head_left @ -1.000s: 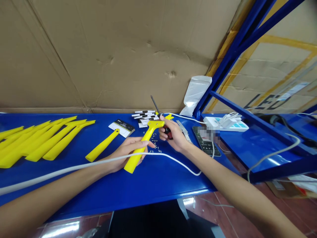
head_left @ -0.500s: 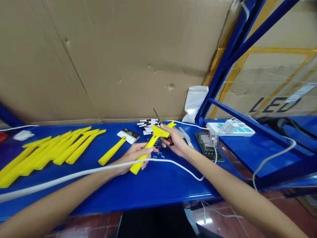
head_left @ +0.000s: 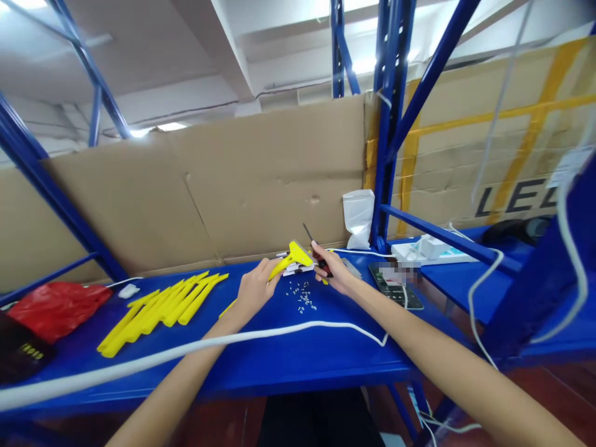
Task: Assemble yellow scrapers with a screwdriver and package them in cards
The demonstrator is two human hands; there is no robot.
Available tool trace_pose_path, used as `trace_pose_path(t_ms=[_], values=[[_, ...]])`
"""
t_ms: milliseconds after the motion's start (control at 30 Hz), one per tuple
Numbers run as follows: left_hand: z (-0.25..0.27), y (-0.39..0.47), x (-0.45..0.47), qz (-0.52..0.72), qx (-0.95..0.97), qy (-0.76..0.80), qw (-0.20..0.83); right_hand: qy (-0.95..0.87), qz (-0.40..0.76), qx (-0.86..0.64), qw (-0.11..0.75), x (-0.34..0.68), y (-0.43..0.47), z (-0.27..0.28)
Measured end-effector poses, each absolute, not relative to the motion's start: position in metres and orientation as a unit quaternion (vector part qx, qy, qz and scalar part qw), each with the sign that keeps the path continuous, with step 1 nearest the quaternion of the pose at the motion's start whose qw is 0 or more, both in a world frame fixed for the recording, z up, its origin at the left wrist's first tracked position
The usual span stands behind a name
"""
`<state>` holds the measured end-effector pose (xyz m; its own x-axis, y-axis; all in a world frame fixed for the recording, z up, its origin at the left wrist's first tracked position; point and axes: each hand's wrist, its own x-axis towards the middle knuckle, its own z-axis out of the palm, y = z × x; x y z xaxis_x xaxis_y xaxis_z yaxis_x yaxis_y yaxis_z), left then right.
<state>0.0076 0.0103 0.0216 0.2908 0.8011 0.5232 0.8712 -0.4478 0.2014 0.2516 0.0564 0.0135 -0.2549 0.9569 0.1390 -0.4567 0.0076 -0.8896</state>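
Observation:
My left hand [head_left: 254, 288] is closed round the handle of a yellow scraper [head_left: 298, 255], its wide head raised and turned toward my right hand. In my right hand [head_left: 339, 274] I grip a screwdriver [head_left: 308, 232] with a red and black handle; its dark shaft points up and away from the scraper. Small screws and nuts [head_left: 303, 297] lie scattered on the blue shelf below both hands. Behind the scraper head sits a stack of black-and-white packets [head_left: 294, 269], partly covered. Another yellow handle [head_left: 226, 310] shows beside my left wrist, mostly hidden by it.
Several yellow scrapers [head_left: 162, 312] lie in a row at left, near a red plastic bag [head_left: 60, 307]. A white cable [head_left: 186, 347] crosses before my forearms. To the right are a phone [head_left: 395, 297], a power strip [head_left: 454, 256] and a blue post [head_left: 384, 167]. Cardboard [head_left: 270, 186] stands behind.
The view has tilted up, showing the ceiling and the red bag. My left hand has raised the scraper and turned its head; the screwdriver stays in my right hand.

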Motion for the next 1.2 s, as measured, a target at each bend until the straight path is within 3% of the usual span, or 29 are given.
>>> trace_pose_path(t_ms=[133, 367, 667, 867, 1200], values=[[0.034, 0.005, 0.015, -0.163, -0.803, -0.560, 0.127, -0.488, 0.644, -0.265, 0.525, 0.253, 0.054, 0.017], [0.048, 0.035, 0.038, -0.164, -0.771, -0.608, 0.097, -0.522, 0.630, -0.239, 0.522, 0.268, 0.057, 0.029], [0.079, 0.109, 0.028, -0.154, -0.796, -0.580, -0.074, -0.461, 0.552, -0.251, 0.648, 0.288, 0.075, 0.034], [0.060, 0.148, 0.030, -0.130, -0.714, -0.685, -0.067, -0.380, 0.511, -0.275, 0.721, 0.304, 0.096, 0.025], [0.039, 0.147, 0.024, -0.155, -0.705, -0.689, -0.072, -0.345, 0.521, -0.271, 0.732, 0.306, 0.098, 0.026]])
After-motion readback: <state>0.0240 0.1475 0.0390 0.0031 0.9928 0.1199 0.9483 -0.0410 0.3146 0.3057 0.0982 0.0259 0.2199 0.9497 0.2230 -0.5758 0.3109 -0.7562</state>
